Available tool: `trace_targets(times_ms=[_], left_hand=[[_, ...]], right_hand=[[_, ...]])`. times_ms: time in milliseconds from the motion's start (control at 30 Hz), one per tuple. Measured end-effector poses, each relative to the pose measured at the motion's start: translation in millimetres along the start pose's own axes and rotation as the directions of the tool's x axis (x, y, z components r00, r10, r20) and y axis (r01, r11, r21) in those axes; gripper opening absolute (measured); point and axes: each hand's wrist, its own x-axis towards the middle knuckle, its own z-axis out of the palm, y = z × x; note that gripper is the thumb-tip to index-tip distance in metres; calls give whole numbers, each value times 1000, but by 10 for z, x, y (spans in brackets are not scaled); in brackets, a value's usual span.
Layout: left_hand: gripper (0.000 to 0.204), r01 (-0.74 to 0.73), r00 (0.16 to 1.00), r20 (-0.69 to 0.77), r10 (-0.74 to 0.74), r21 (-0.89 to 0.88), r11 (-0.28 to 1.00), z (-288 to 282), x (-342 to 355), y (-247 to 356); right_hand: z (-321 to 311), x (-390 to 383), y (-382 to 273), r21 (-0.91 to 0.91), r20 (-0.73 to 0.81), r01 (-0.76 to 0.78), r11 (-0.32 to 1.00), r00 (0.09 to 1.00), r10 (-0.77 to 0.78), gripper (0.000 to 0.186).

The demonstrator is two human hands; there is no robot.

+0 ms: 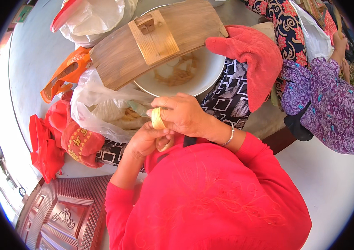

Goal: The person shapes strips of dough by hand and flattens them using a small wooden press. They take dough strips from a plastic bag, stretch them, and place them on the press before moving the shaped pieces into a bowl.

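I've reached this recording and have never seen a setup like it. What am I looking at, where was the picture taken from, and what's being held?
There is no machine here: a person works with bare hands. The single picture comes from a wide fisheye camera worn on their head, looking down, so edges bend and the rim goes dark. The red top below is their own clothing.

The left hand and right hand meet around a yellow loop; exactly how it is wound is hard to tell.

Beyond them, a wooden board lies across a metal basin with pale pieces inside. A translucent plastic bag sits to the left, a red towel to the right. The purple sleeve belongs to someone else.
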Motion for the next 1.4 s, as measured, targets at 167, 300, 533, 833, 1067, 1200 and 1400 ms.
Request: trace_targets(times_ms=[167,300,533,833,1067,1200,1400], left_hand=[[5,-50,989,-102,105,444,895,-127,-27,89],[11,-108,767,160,622,987,-122,241,-58,177],[25,-120,551,458,698,871,-477,320,88,172],[33,-330,746,258,614,944,5,500,136,406],[23,-445,624,-25,781,810,382,416,457,168],[22,-411,774,-144,616,625,663,462,266,70],[7,-154,389,344,855,939,-307,371,118,170]], right_hand=[[-4,-76,6,-211,43,-7,978,999,17,13],[130,-198,100,-153,80,-171,973,979,185,12],[145,-251,132,468,264,-531,706,847,461,32],[216,-183,252,560,45,-454,693,852,521,10],[37,-41,124,260,-271,-291,921,893,359,6],[-130,44,163,377,-316,-311,872,842,437,7],[-75,43,349,804,-163,-317,504,697,699,15]])
